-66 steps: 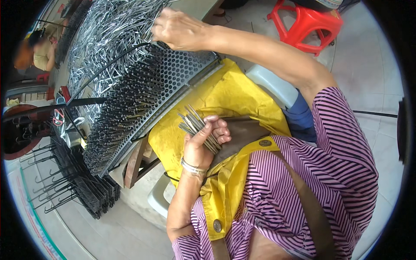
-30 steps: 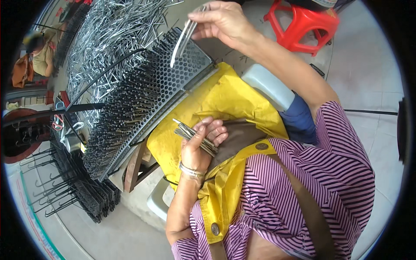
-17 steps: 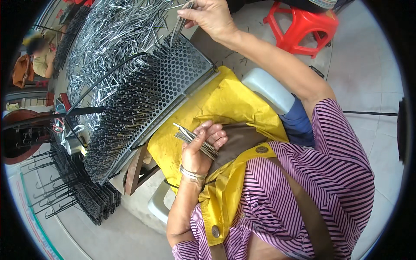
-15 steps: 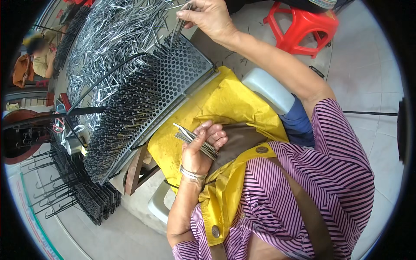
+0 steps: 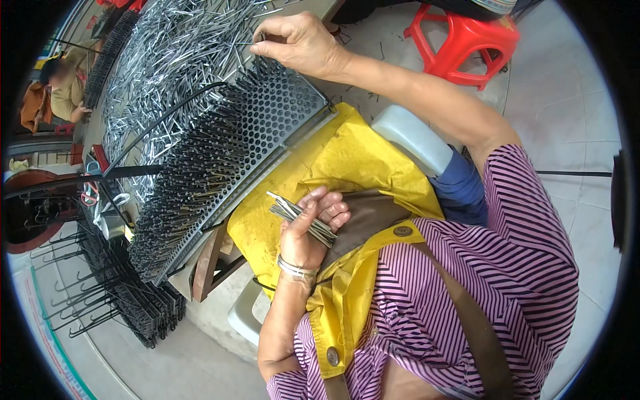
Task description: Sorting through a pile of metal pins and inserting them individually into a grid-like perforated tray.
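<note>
Metal rods [image 5: 285, 208] lie bundled in our left hand [image 5: 303, 243], its fingers [image 5: 333, 208] curled round them, presumably keeping them aligned and near the rack [image 5: 283, 100]. Our right hand [image 5: 303, 43] pinches what seem like rods above the rack's far edge, probably for finer aim.

Left hand [image 5: 307, 230] grips bundle of thin metal rods [image 5: 285, 207] over yellow apron [image 5: 360, 150]. Right hand [image 5: 303, 47] at far end of perforated rack [image 5: 283, 100]; pinch contents unclear. 1 red stool [image 5: 460, 43], upper right.
</note>
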Available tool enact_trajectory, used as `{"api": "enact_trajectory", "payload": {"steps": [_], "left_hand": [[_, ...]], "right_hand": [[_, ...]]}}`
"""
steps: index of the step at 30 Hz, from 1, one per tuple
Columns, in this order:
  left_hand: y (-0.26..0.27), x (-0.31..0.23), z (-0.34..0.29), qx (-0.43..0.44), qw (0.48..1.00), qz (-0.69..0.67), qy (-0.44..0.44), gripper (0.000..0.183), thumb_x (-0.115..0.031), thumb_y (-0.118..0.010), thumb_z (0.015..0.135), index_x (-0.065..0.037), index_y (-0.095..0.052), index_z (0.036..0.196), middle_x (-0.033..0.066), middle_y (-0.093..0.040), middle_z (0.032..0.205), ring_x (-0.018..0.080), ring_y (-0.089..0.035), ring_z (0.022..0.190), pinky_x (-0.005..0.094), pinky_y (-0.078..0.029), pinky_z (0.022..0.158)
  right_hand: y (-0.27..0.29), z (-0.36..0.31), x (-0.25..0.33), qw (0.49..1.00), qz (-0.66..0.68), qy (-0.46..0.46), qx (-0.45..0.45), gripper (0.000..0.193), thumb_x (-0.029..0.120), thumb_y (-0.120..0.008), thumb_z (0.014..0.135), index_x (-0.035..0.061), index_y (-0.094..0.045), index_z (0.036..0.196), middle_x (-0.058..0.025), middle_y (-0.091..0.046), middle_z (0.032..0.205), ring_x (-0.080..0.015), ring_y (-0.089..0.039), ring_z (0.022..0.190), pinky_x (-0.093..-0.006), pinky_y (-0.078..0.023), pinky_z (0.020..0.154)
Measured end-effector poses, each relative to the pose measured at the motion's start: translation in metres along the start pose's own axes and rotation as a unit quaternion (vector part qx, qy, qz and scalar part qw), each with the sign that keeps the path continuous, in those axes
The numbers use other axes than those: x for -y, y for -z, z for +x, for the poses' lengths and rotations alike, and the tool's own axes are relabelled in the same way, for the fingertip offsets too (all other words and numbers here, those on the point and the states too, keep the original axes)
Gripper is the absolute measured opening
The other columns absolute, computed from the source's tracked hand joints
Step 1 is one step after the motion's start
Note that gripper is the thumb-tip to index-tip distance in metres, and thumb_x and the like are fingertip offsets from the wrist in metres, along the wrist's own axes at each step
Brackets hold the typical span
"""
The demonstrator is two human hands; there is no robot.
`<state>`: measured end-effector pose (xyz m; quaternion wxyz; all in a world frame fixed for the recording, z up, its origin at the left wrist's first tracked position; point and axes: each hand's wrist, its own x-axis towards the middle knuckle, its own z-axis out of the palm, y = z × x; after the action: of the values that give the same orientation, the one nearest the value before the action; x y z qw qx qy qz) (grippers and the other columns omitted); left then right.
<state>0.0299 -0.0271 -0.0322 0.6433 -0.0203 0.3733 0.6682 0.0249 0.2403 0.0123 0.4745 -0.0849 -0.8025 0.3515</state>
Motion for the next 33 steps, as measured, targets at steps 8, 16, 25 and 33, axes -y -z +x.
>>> {"api": "enact_trajectory", "payload": {"steps": [8, 16, 25, 33], "left_hand": [[0.000, 0.000, 0.000, 0.003, 1.000, 0.000, -0.005, 0.037, -0.017, -0.052, 0.083, 0.004, -0.042, 0.112, 0.0201, -0.055, 0.102, 0.0298, -0.057, 0.088, 0.0415, -0.048, 0.079], [0.000, 0.000, 0.000, 0.007, 1.000, -0.003, -0.013, 0.037, -0.016, -0.052, 0.083, 0.005, -0.042, 0.112, 0.0211, -0.055, 0.101, 0.0302, -0.057, 0.087, 0.0417, -0.048, 0.078], [0.002, 0.000, 0.000, 0.021, 1.000, -0.003, -0.007, 0.030, -0.016, -0.049, 0.085, 0.000, -0.047, 0.110, 0.0170, -0.057, 0.100, 0.0278, -0.058, 0.088, 0.0410, -0.048, 0.079], [0.002, 0.000, 0.001, 0.023, 1.000, -0.014, -0.009, 0.032, -0.015, -0.050, 0.084, 0.003, -0.046, 0.110, 0.0188, -0.056, 0.100, 0.0287, -0.058, 0.087, 0.0416, -0.048, 0.078]], "right_hand": [[-0.004, 0.005, 0.002, 0.998, -0.063, 0.009, 0.000, 0.019, 0.015, -0.061, 0.071, 0.0011, -0.052, 0.061, -0.0134, -0.051, 0.050, -0.0259, -0.054, 0.048, -0.0333, -0.043, 0.049], [-0.013, 0.008, 0.014, 0.989, -0.139, 0.042, 0.017, 0.018, 0.013, -0.056, 0.071, 0.0008, -0.050, 0.059, -0.0173, -0.051, 0.053, -0.0327, -0.056, 0.054, -0.0417, -0.045, 0.055], [-0.017, 0.015, 0.007, 0.986, -0.158, 0.048, -0.017, 0.015, 0.012, -0.054, 0.067, -0.0001, -0.050, 0.058, -0.0183, -0.051, 0.054, -0.0339, -0.056, 0.056, -0.0422, -0.046, 0.056], [-0.013, 0.017, -0.006, 0.982, -0.178, 0.058, -0.028, 0.020, 0.008, -0.050, 0.081, 0.0008, -0.054, 0.062, -0.0054, -0.055, 0.054, -0.0220, -0.055, 0.048, -0.0316, -0.043, 0.044]]}}
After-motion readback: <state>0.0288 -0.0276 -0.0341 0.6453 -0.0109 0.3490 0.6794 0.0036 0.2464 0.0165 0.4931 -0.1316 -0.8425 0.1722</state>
